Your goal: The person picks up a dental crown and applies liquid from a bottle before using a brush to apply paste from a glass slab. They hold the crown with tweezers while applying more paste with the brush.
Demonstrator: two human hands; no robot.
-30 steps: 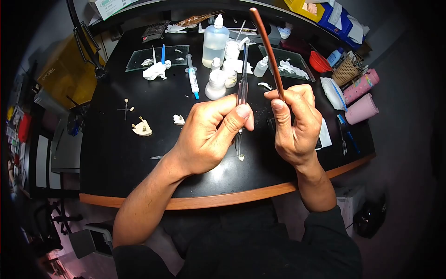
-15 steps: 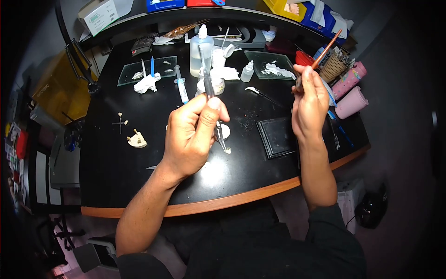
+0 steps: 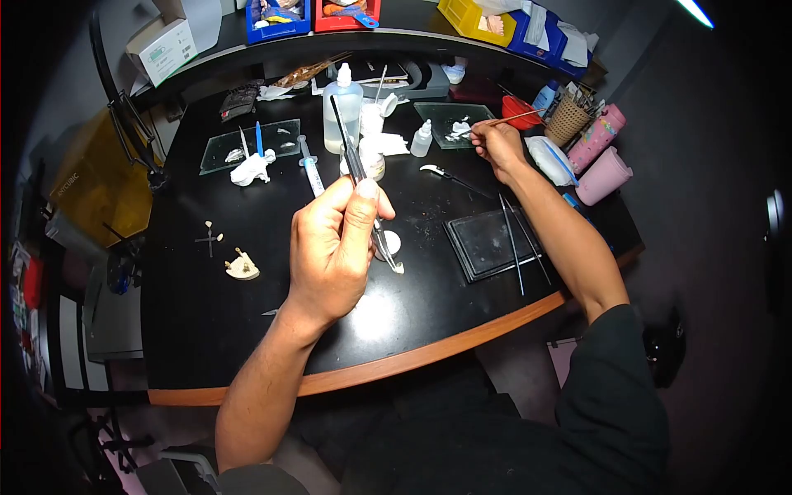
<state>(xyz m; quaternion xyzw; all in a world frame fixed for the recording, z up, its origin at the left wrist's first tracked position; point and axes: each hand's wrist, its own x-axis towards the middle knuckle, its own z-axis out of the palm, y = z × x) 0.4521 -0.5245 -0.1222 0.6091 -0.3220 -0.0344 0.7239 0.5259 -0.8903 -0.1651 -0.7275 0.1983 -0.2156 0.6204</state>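
Observation:
Pinched in my left hand (image 3: 334, 247) are dark-handled tweezers (image 3: 350, 147), with a small pale tooth-like piece (image 3: 398, 268) at their lower tip. My right hand (image 3: 500, 150) is closed on a thin reddish-brown brush (image 3: 518, 117). The brush's tip end is beside white paste (image 3: 461, 129) on the right glass slab (image 3: 437, 115); whether it touches the paste is hard to tell. A small dropper bottle (image 3: 421, 140) stands left of that slab. Behind the tweezers are a large clear bottle (image 3: 341, 107) and a jar (image 3: 373, 162). A round white item (image 3: 391, 242) lies near the tweezers.
On the black table (image 3: 214, 346) are a dental model (image 3: 242, 266), a syringe (image 3: 311, 169), a left glass slab (image 3: 216, 154) and a black case (image 3: 487, 243) with thin tools across it. A red bowl (image 3: 520, 114) and pink cups (image 3: 604, 176) stand at the right.
My right hand has moved left and away from me to the right slab, tilting the brush down. Thin tools on the case have come into view. My left hand still holds the tweezers.

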